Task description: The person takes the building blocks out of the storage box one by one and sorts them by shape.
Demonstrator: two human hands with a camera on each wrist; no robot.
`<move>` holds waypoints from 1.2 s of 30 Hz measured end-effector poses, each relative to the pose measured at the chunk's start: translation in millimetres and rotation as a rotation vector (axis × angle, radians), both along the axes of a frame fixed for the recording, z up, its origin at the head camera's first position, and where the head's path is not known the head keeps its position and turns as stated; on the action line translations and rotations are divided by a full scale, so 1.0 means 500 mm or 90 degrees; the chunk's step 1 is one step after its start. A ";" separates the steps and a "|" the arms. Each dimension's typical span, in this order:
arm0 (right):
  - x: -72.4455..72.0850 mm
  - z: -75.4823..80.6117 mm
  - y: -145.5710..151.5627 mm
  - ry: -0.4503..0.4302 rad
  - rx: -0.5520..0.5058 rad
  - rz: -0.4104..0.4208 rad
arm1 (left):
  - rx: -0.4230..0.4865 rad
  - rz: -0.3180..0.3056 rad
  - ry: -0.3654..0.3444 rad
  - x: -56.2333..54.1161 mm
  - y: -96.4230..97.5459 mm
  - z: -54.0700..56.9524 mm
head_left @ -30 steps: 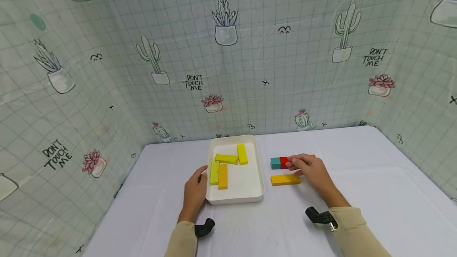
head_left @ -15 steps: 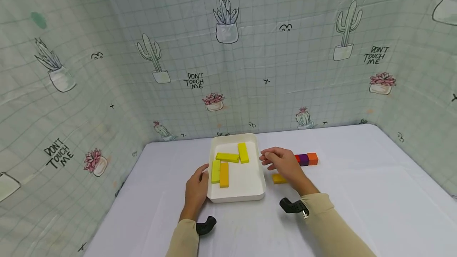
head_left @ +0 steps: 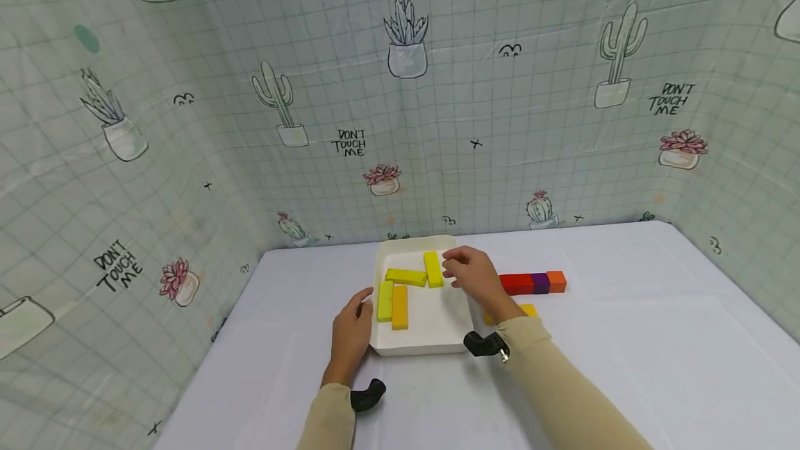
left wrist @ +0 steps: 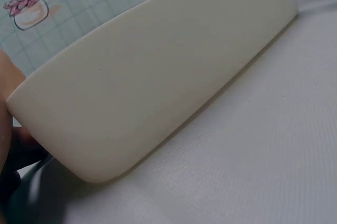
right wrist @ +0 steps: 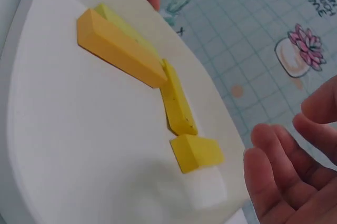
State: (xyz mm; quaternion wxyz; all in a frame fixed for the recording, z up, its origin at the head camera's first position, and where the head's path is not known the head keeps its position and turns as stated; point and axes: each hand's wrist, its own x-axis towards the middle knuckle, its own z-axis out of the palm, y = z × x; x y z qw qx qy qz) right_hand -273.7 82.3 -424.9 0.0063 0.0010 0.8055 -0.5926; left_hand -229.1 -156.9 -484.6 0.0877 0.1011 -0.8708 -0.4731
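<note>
My left hand [head_left: 351,330] holds the left wall of a white rectangular tray [head_left: 425,351], its fingers at the rim. Four-sided wooden blocks lie flat in the tray: a yellow-green block [head_left: 385,301], an orange-yellow block [head_left: 400,307] alongside it, a yellow block [head_left: 406,277] lying crosswise, and another yellow block [head_left: 433,269] near the far right corner. Above the tray's right rim hovers my right hand [head_left: 476,279]. Its fingers are loosely bent and apart from the thumb, with nothing between them in the right wrist view, close to the nearest yellow block [right wrist: 197,152].
Right of the tray, a row of blocks has red [head_left: 517,284], purple [head_left: 540,283] and orange [head_left: 556,282] pieces. An orange-yellow block [head_left: 528,310] in front is partly covered by the right forearm. Cactus-printed cloth [head_left: 462,179] stands behind the white table [head_left: 625,339].
My right hand has moved left from the coloured row to above the tray's right side, uncovering the row's purple and orange end. The left hand stays at the tray; the blocks inside have not moved.
</note>
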 end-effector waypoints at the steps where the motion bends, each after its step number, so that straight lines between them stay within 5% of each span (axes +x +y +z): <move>1: -0.003 0.000 -0.006 0.000 0.009 -0.003 | 0.000 0.001 0.000 0.000 0.000 -0.001; 9: -0.022 -0.001 -0.036 0.000 0.068 -0.016 | 0.000 0.012 0.007 0.000 -0.002 0.000; 24: -0.039 -0.018 -0.080 0.000 0.080 -0.072 | 0.008 0.002 0.008 -0.002 -0.001 -0.002; 36: -0.057 -0.033 -0.104 -0.007 0.186 -0.034 | 0.000 0.004 0.012 -0.003 -0.001 -0.006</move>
